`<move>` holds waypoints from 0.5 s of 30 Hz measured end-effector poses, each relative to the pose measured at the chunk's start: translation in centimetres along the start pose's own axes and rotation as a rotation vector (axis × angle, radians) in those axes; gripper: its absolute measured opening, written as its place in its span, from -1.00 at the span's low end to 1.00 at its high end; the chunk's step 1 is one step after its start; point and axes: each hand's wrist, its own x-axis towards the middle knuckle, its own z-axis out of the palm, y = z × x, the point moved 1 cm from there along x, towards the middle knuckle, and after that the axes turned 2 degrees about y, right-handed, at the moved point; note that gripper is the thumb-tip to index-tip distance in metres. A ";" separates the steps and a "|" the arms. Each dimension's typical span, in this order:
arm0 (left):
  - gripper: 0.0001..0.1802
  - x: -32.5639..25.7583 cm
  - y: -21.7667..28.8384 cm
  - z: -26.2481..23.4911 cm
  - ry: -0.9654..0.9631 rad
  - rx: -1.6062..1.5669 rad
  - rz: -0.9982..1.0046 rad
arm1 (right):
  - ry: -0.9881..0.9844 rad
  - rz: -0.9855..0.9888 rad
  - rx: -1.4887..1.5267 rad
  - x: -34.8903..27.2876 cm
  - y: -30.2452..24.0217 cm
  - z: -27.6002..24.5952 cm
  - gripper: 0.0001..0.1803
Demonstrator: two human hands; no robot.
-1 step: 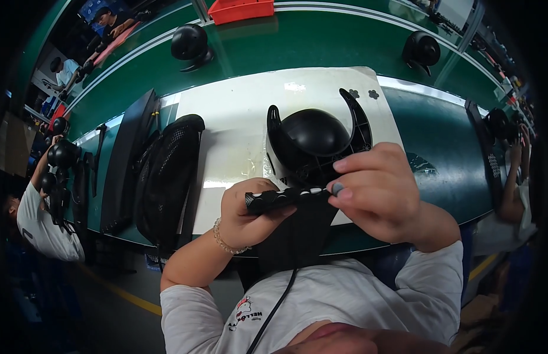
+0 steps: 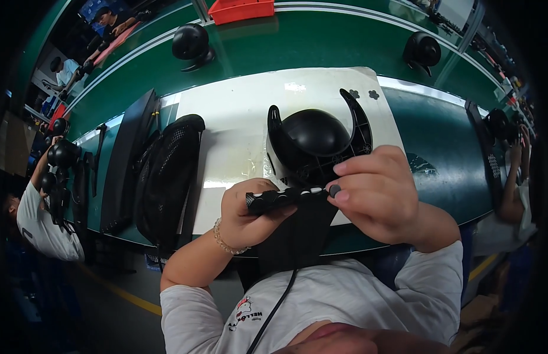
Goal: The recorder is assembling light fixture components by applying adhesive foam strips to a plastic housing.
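Observation:
Over the near edge of the white mat, my left hand (image 2: 244, 215) grips a narrow black strip (image 2: 274, 200) with dark and whitish round spots along it. At the strip's right end, my right hand (image 2: 380, 194) pinches a small round grey disc (image 2: 335, 190) between thumb and fingers. Whether the disc still touches the strip is too small to tell. Just beyond my hands, a glossy black plastic part (image 2: 314, 133) with a rounded dome and two upright curved arms rests on the mat. My right fingers overlap its near right side in view.
The white mat (image 2: 227, 147) lies on a green table. At its left are a black mesh piece (image 2: 171, 171) and a long black panel (image 2: 128, 165). Similar black domed parts (image 2: 190, 42) (image 2: 422, 49) stand farther back, near a red bin (image 2: 241, 10). Other people work at both sides.
The grey disc has tilted slightly between my right fingers, and its face looks darker. My right hand has shifted very little; my left hand and the strip are practically still.

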 end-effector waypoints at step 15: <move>-0.80 0.3 0.3 0.4 -0.149 0.205 0.158 | 0.037 0.117 0.494 -0.1 -0.7 0.8 -0.62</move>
